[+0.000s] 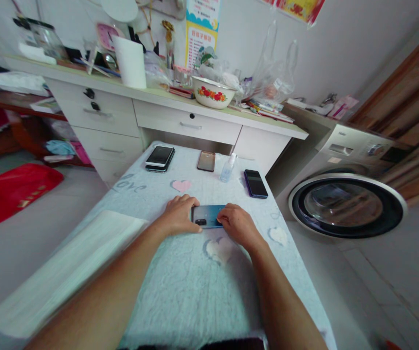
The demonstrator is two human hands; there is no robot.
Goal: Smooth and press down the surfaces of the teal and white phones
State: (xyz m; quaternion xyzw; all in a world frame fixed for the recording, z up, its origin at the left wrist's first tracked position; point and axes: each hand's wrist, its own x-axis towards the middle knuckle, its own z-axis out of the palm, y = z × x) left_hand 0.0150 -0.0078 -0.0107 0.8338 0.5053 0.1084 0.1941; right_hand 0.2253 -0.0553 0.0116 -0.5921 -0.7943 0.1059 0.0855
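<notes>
A blue phone (208, 214) lies back side up on the cloth-covered table (180, 287), its camera block at the left end. My left hand (180, 215) grips that left end, thumb on the near edge and fingers at the far edge. At the right end, my right hand (237, 222) has its fingers bent and pressed together on the phone's back; whether anything small is between them is hidden. Beyond the hands stand a clear spray bottle (227, 168) and a brown phone case (206, 161). A dark phone (256, 183) lies to the right, and stacked phones (160, 156) lie at the far left.
A folded white cloth (70, 267) lies along the table's left side. Behind the table is a desk (191, 121) with a flowered bowl (213, 93) and a paper roll (129, 63). A washing machine (344, 204) stands at the right, a red bag (19, 192) at the left.
</notes>
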